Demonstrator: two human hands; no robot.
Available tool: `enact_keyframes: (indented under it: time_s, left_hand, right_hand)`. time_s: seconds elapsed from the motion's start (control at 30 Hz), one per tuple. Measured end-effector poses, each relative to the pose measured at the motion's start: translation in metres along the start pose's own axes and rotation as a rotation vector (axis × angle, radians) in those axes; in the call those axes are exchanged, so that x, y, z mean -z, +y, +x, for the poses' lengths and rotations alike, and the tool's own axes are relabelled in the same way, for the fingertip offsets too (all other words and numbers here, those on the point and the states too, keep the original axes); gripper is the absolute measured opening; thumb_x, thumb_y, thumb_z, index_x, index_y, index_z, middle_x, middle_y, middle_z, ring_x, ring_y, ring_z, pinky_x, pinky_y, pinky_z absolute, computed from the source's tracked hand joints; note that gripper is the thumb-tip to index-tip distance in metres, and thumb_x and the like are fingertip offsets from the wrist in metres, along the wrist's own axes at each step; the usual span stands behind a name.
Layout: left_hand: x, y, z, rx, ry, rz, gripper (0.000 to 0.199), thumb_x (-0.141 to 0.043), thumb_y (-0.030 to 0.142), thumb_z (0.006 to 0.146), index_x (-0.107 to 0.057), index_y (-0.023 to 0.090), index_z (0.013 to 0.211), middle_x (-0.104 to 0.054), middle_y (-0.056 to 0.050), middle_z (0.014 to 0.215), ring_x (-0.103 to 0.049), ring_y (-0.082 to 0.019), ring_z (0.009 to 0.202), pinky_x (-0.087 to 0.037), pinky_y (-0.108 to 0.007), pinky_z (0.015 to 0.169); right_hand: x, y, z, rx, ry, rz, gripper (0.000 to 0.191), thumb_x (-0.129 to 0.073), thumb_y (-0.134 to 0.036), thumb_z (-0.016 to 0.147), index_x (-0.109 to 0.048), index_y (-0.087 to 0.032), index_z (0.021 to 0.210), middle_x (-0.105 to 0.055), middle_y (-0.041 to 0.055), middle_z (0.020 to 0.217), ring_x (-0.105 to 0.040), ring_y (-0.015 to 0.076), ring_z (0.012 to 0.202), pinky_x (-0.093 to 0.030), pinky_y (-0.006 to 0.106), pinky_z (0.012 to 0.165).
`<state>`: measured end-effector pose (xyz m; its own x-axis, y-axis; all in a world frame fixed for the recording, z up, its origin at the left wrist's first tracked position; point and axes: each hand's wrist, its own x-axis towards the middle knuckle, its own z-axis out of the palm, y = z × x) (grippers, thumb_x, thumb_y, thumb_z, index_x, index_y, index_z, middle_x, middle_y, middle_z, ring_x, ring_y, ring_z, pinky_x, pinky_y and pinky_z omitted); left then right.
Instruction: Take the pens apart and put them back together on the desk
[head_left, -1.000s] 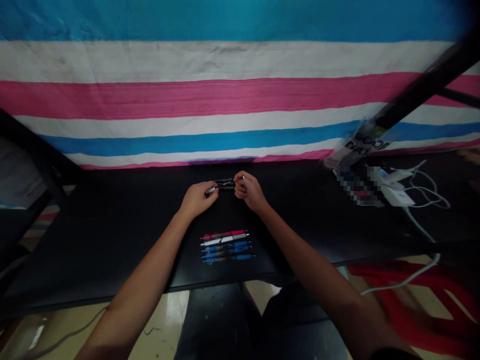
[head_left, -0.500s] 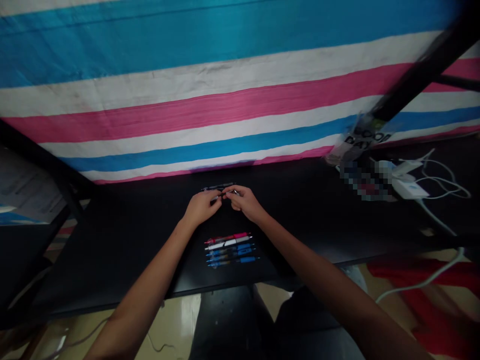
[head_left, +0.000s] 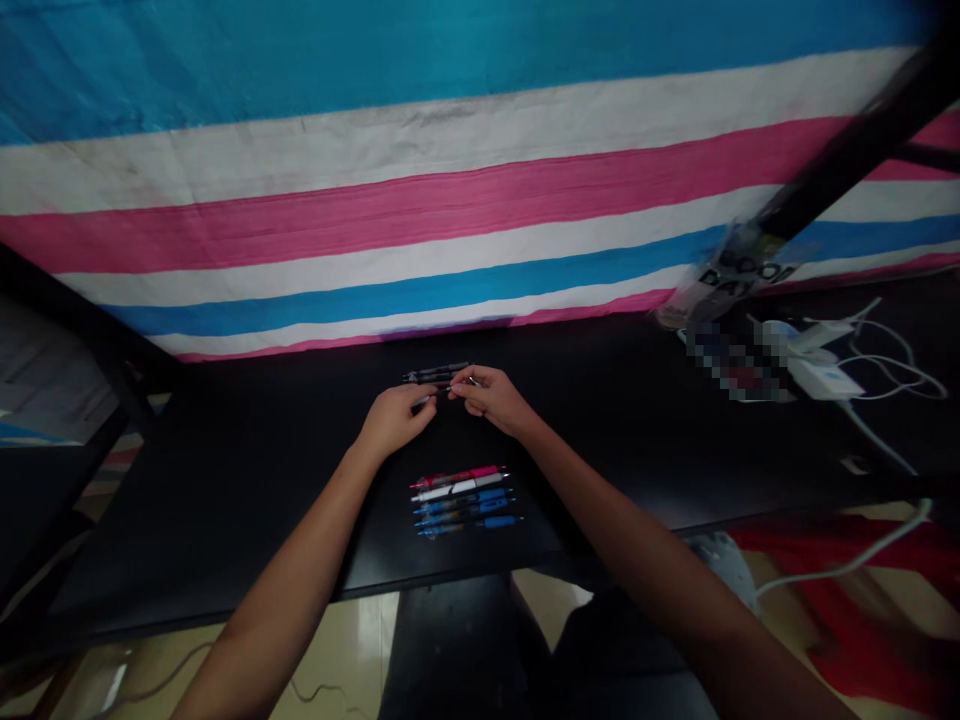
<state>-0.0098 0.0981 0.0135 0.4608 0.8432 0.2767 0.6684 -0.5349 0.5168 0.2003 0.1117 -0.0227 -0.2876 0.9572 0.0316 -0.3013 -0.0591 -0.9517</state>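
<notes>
A dark pen (head_left: 441, 389) lies level between my two hands near the back of the black desk. My left hand (head_left: 394, 415) has its fingers closed at the pen's left end. At the other end, my right hand (head_left: 495, 401) pinches it between thumb and finger. Just behind the fingers, black pens (head_left: 436, 373) lie side by side, partly covered by my hands. Closer to me is a row with a red pen (head_left: 457, 477), a white pen (head_left: 460, 488) and several blue pens (head_left: 466, 506), all roughly parallel.
Behind the black desk (head_left: 247, 470) hangs a striped sheet (head_left: 420, 200). On the right are a clear plastic bag (head_left: 720, 275), a white power strip (head_left: 823, 376) with cables and a blurred-out item. Dark frame posts slant at both sides.
My hands have drawn slightly apart, with more of the dark pen showing between them. More of the black pens behind is visible. The row of coloured pens stays put.
</notes>
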Motion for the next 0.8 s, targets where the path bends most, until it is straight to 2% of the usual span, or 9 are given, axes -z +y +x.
enact_keyframes:
  time_s: [0.2,0.37,0.63,0.8]
  left_hand:
    - [0.000,-0.010,-0.003,-0.004,0.040,-0.077,0.027,-0.056,0.028,0.093,-0.078,0.019,0.106,-0.079,-0.008,0.103,-0.074,-0.023,0.090,-0.054,-0.031,0.080]
    - [0.001,-0.015,-0.002,-0.001,0.030,-0.120,0.027,-0.056,0.029,0.092,-0.078,0.017,0.102,-0.079,-0.008,0.098,-0.074,-0.022,0.084,-0.053,-0.029,0.075]
    - [0.009,-0.010,-0.002,-0.032,-0.001,-0.155,0.030,-0.056,0.039,0.097,-0.078,0.019,0.094,-0.079,-0.006,0.093,-0.073,-0.021,0.082,-0.053,-0.027,0.074]
    - [0.008,-0.011,-0.003,-0.054,0.004,-0.171,0.028,-0.059,0.039,0.097,-0.078,0.019,0.095,-0.079,-0.006,0.093,-0.073,-0.020,0.082,-0.053,-0.026,0.072]
  right_hand:
    - [-0.001,-0.005,-0.003,-0.007,-0.001,0.024,0.027,-0.082,-0.038,0.079,-0.078,-0.015,0.092,-0.074,0.0053,0.078,-0.034,0.0023,0.043,-0.034,0.023,0.045]
    - [0.000,-0.007,-0.004,-0.004,-0.034,0.093,0.026,-0.077,-0.040,0.084,-0.077,-0.015,0.091,-0.073,0.0037,0.077,-0.027,0.0006,0.041,-0.034,0.023,0.047]
    - [0.008,-0.010,0.000,-0.104,-0.122,0.094,0.035,-0.076,-0.046,0.086,-0.066,-0.014,0.074,-0.056,-0.0041,0.055,-0.025,0.0014,0.039,-0.030,0.021,0.044]
    - [0.009,-0.014,0.000,-0.146,-0.160,0.038,0.039,-0.080,-0.046,0.082,-0.062,-0.015,0.067,-0.051,-0.0051,0.052,-0.026,0.0021,0.040,-0.029,0.021,0.044]
